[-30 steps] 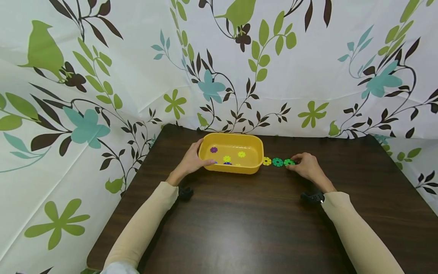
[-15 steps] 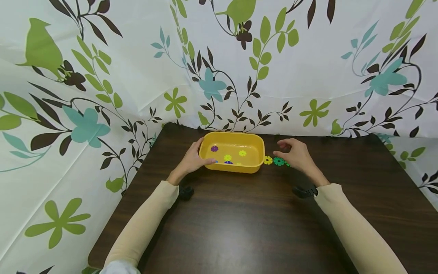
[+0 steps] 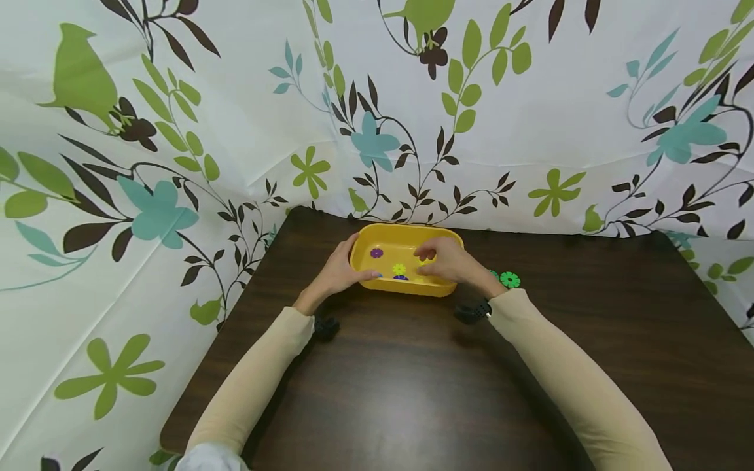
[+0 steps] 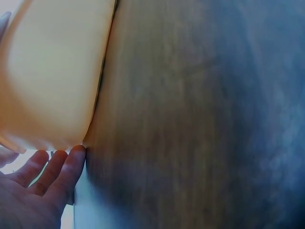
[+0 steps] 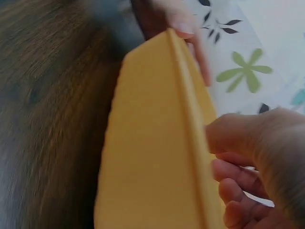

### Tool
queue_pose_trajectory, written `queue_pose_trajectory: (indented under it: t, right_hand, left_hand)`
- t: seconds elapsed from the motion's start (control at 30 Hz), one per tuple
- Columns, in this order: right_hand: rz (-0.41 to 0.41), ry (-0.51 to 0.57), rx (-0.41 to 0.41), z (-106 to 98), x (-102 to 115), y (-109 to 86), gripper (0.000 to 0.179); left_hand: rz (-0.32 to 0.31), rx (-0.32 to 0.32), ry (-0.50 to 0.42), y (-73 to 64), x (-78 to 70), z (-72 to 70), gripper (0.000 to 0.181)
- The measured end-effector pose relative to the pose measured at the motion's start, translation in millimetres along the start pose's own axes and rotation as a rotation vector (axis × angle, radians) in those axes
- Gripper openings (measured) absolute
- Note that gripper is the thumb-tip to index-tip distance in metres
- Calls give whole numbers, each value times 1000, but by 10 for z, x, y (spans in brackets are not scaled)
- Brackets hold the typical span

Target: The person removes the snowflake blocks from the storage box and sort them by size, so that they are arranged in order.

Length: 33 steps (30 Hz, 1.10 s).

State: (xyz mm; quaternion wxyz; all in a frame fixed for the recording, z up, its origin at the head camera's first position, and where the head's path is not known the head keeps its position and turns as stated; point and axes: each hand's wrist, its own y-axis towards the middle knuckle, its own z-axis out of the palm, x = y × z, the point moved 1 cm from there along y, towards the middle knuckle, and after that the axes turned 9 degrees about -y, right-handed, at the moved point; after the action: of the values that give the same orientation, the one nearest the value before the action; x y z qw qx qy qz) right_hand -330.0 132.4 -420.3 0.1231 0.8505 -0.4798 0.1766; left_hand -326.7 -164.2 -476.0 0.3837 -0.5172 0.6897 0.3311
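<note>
A yellow plastic tub [image 3: 412, 288] stands toward the back of the table. My left hand [image 3: 338, 269] holds its left end, thumb over the near rim; in the left wrist view the fingertips [image 4: 75, 155] press the tub's end wall. My right hand [image 3: 451, 260] reaches over the right rim into the tub, thumb and fingers apart, with a yellow notched disc partly showing between them. Inside lie a purple notched disc [image 3: 376, 253], a yellow-green disc [image 3: 399, 269] and a blue disc [image 3: 400, 277]. The right wrist view shows the thumb [image 5: 233, 133] at the rim.
Right of the tub, a bright green notched disc [image 3: 509, 280] lies on the dark wooden table [image 3: 377, 392], a darker green one partly behind the right wrist. A patterned curtain [image 3: 247, 150] hangs behind and left of the table.
My right hand has let go of the bright green disc at the row's right end and moved left into the tub. The left hand stays on the tub.
</note>
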Motion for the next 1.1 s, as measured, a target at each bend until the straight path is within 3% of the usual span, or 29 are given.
queue_pose_trajectory:
  t: [0.23,0.6,1.1]
  right_hand:
    - [-59,-18,119,258,198,298,36]
    - [-124,-30,220,454,397,638,32]
    - [-79,-65,296,539,486,796,27]
  left_hand:
    - [2,0,-12,-2,-10,7,119]
    - [11,-4,13,15,2,-2,119]
    - [-1,-18,-1,8,-14,11,119]
